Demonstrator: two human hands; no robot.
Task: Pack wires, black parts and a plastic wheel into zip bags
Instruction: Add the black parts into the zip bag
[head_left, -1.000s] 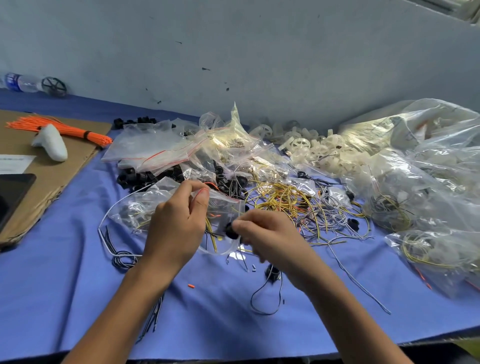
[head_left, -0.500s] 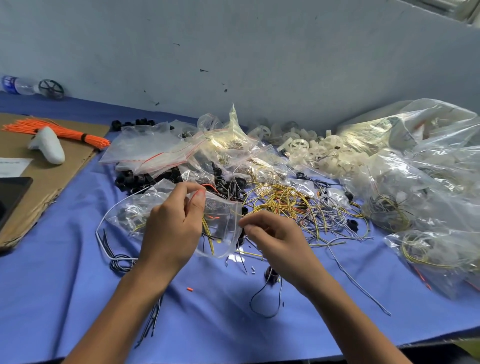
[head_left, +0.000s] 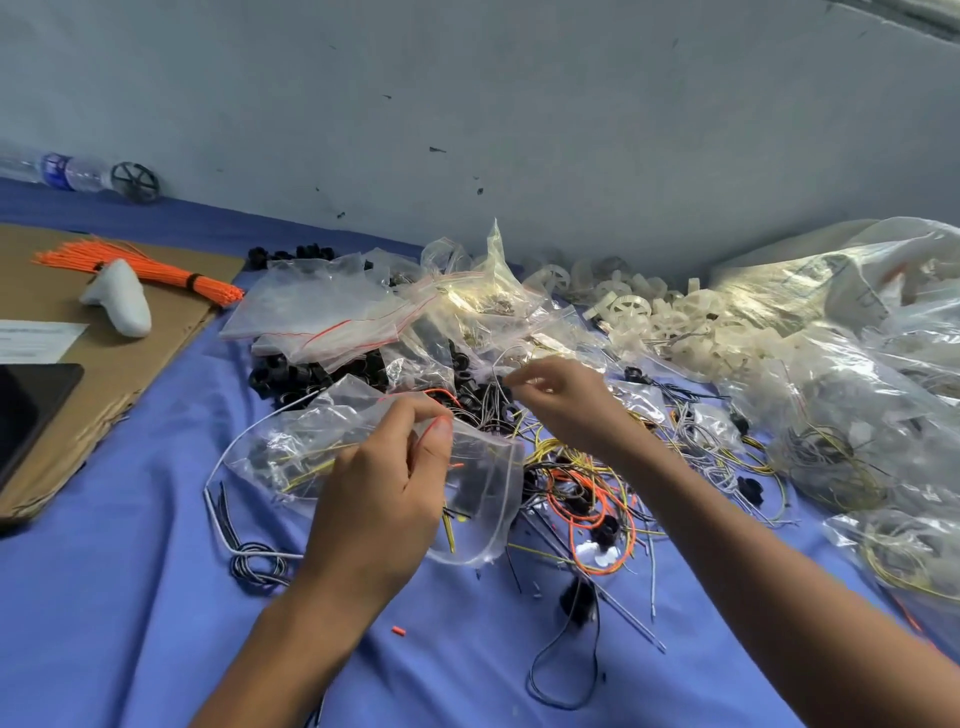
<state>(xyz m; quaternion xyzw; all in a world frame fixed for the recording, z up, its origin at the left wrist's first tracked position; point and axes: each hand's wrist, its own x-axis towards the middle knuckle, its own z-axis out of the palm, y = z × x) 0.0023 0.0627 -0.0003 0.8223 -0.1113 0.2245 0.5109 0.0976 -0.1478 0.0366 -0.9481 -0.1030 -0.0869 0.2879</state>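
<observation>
My bench (head_left: 130, 597) has a blue cloth over it and sits vs. a pale grey-blue wall (head_left: 519, 104) w/ dark specks & scuffs. A brown cardboard sheet (head_left: 104, 410) lies on its left side. Light's brighter at right.

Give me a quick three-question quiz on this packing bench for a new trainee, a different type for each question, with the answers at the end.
1. True or false: the left hand pinches the mouth of a clear zip bag.
2. The bundle of orange wires lies on: A) the cardboard sheet; B) a water bottle; C) a black tablet.
3. Fill in: the ___ hand pinches thin wires above the loose black parts.

Key: 1 true; 2 A; 3 right hand.
</observation>
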